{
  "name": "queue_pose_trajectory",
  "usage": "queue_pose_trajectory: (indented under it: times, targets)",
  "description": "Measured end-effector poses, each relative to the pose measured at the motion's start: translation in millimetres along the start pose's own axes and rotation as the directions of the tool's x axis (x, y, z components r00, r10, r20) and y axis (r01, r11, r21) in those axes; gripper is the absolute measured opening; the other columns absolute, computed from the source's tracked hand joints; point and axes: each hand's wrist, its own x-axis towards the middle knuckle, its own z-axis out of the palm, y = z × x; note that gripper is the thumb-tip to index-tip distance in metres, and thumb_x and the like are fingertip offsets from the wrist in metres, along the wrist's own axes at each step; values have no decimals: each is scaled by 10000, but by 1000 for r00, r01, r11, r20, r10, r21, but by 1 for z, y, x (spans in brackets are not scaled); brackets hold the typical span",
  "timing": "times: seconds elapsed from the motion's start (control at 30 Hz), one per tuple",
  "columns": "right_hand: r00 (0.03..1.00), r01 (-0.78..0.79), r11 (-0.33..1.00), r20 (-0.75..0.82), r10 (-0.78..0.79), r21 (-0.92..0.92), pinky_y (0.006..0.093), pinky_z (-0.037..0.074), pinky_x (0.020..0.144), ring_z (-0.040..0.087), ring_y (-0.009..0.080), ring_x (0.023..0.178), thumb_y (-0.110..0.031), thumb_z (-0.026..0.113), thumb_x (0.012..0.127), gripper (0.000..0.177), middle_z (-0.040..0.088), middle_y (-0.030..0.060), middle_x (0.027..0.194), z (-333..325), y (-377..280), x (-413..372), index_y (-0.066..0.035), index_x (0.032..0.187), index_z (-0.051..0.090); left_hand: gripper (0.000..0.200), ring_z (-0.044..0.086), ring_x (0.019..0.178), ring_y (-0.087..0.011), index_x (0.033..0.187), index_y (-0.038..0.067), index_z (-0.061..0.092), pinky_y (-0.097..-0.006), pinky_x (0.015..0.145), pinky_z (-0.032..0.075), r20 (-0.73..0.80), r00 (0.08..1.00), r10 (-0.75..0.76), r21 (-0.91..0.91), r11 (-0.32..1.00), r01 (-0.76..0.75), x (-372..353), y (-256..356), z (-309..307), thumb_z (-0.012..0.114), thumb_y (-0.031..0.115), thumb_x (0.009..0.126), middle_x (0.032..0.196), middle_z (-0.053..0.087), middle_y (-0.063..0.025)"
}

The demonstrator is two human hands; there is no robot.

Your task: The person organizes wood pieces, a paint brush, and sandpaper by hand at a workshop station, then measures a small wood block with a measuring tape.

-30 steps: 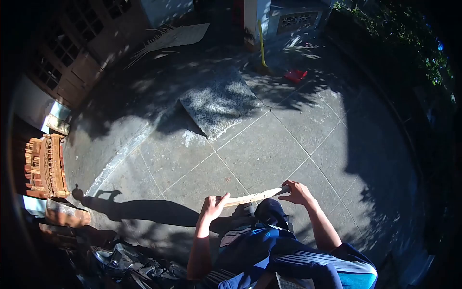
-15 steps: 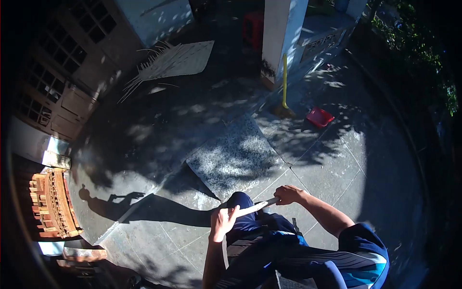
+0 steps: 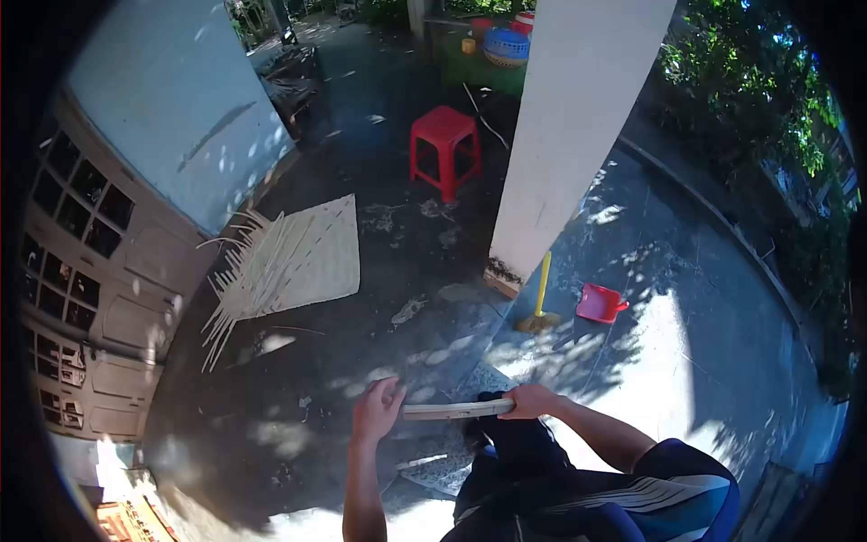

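A short bundle of pale, flat strips (image 3: 457, 410) is held roughly level in front of my body. My right hand (image 3: 531, 402) is closed around its right end. At the other end, my left hand (image 3: 376, 411) has its fingers curled beside the strips; the exact contact is partly hidden. On the dark floor ahead lies a partly woven pale mat (image 3: 316, 253), with loose strip ends fanning out along its left side.
A red plastic stool (image 3: 444, 149) stands beyond the mat. The white pillar (image 3: 578, 126) rises ahead to the right. Near its base are a yellow-handled broom (image 3: 543, 289) and a red dustpan (image 3: 600, 303). Panelled doors (image 3: 117, 298) line the left, and a speckled slab (image 3: 442, 470) lies below.
My view has tilted up and moved forward, bringing the mat, stool and pillar closer. The strips have gone from slanted to nearly level, still between my hands.
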Motion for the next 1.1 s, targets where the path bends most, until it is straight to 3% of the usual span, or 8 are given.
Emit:
queue_pose_trajectory:
  times: [0.13,0.2,0.4,0.6,0.83,0.93,1.03,1.1]
  targets:
    - [969,-126,940,-163,185,318,451,535,786,700,344,872,-541,707,798,454,731,144,888,-65,27,56,-136,1000,737,356,706,874,-273,1136,83,681,-368,784,552,48,968,245,198,948,-249,162,62,-83,655,375,935,1085,707,-102]
    - [938,-262,903,-131,321,341,443,537,800,702,342,878,-541,712,792,474,736,146,900,-111,36,98,-127,1023,736,338,707,902,-263,1146,81,678,-359,790,552,63,961,270,18,962,-271,248,75,-101,642,353,948,1079,713,-104]
    - [936,-309,898,-66,345,314,437,535,805,699,352,909,-490,796,759,498,728,180,928,-248,45,245,-89,1049,739,351,715,869,-239,1120,52,689,-351,790,551,54,969,-242,-387,889,244,335,-99,-67,633,346,937,1026,733,-126]
    - [872,-317,700,-94,480,640,302,380,376,476,113,379,-292,778,853,325,508,21,484,-347,31,308,-22,743,634,374,679,728,-157,1060,8,680,-351,684,543,92,519,-850,-544,394,741,329,-278,-50,593,328,888,908,719,-96]
    - [673,-420,285,85,735,862,320,382,349,469,130,358,-234,695,900,294,469,15,470,-374,21,374,-50,729,541,386,668,751,-181,1031,-28,669,-320,657,530,192,490,-850,-688,239,685,471,-282,-91,662,311,848,879,706,-98]
    - [731,-537,376,193,655,755,320,374,369,480,136,380,-205,713,874,237,487,19,501,-421,33,490,-18,772,607,380,588,656,-166,942,-75,675,-313,627,485,197,291,-936,-624,109,774,533,-344,-28,746,268,797,775,657,-96]
    - [747,-634,566,231,623,526,344,384,388,494,133,395,-221,708,885,252,518,34,507,-410,119,611,-26,757,611,644,590,1082,-273,1321,110,578,-510,893,466,419,-97,-903,-551,-338,763,606,-453,64,705,502,826,1192,628,-123]
    - [602,-791,438,417,681,427,348,399,395,492,128,398,-233,693,905,251,527,36,514,-429,143,659,-44,770,598,690,539,1172,-287,1393,138,509,-545,972,431,451,-106,-886,-569,-377,731,640,-488,104,689,509,841,1287,568,-123]
